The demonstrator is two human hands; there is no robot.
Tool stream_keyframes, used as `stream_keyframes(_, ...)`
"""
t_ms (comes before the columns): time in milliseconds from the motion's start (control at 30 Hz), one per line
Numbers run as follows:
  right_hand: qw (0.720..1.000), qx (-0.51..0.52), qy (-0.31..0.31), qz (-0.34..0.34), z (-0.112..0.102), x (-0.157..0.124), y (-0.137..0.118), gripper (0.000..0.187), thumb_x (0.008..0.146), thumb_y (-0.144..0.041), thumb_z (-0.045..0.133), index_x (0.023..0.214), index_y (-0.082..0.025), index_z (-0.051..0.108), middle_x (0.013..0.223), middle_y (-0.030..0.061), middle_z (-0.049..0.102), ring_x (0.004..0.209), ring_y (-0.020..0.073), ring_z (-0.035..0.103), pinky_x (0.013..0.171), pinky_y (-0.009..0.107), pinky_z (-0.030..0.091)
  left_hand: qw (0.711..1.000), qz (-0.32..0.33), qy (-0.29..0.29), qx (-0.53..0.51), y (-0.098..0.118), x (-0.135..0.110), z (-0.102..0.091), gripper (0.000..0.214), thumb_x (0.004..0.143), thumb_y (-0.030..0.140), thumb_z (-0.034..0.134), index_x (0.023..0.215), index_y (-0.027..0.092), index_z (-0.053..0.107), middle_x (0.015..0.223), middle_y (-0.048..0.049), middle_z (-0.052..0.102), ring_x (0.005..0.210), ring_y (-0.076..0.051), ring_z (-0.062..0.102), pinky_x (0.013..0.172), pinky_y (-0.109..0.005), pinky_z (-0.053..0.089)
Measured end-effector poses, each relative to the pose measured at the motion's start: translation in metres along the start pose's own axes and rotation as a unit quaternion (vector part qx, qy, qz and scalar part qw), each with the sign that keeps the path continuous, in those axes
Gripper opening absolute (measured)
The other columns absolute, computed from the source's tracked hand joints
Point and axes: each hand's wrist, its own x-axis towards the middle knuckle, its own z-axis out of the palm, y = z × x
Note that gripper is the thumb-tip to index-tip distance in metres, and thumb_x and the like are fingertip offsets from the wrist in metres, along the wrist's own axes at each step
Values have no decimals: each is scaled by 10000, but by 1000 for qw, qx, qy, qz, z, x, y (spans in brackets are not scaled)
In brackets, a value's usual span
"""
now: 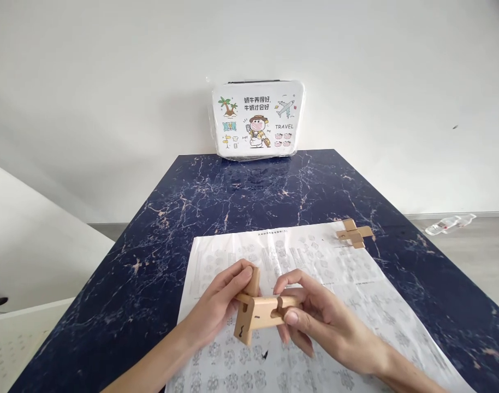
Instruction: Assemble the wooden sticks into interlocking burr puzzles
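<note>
Both my hands hold a wooden puzzle (255, 310) made of interlocked notched bars, just above a printed instruction sheet (348, 284). My left hand (219, 307) pinches the upright bar at the puzzle's left end. My right hand (315, 315) grips the horizontal bar from the right, thumb on its front face. Part of the puzzle is hidden behind my fingers.
A second small wooden cross piece (354, 233) lies at the sheet's far right corner. The dark blue marble table (241, 196) runs back to a white wall, where a wrapped box with cartoon travel print (257, 120) leans. A clear plastic item (450, 223) lies on the floor at right.
</note>
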Motion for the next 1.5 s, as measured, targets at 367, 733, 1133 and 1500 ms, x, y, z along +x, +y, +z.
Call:
stream_keyframes(367, 999, -38, 27, 11, -1, -2, -1, 321, 1101, -496, 620, 1199, -210, 513, 885, -3, 696, 515, 27, 516, 573, 214, 412, 1000, -4, -13, 2, 1, 0, -1, 431, 1004, 615, 685, 915, 203, 592, 848, -9, 548, 773, -149, 510, 780, -265, 482)
stream_keyframes(733, 999, 5, -5, 48, -5, -2, -7, 319, 1095, -451, 646, 1290, -212, 565, 892, 12, 743, 505, 53, 644, 537, 199, 457, 997, 11, -42, 61, 4, -3, 2, 418, 1085, 590, 549, 935, 202, 581, 903, 1, 479, 739, -135, 435, 752, -262, 430)
stream_keyframes(1133, 991, -120, 35, -36, 2, -2, -2, 286, 1100, -409, 632, 1300, -237, 743, 975, 81, 814, 871, 217, 783, 847, 401, 608, 997, 39, -3, 66, 0, 0, 3, 467, 1055, 605, 586, 837, 192, 577, 858, -5, 467, 731, -147, 458, 733, -274, 465)
stream_keyframes(1500, 977, -188, 73, -70, -2, -10, 3, 233, 1093, -369, 654, 1296, -325, 761, 947, 47, 823, 873, 224, 782, 799, 370, 602, 996, 39, -46, 61, 1, -2, 1, 439, 1041, 607, 605, 897, 193, 626, 889, -24, 520, 770, -166, 502, 785, -313, 474)
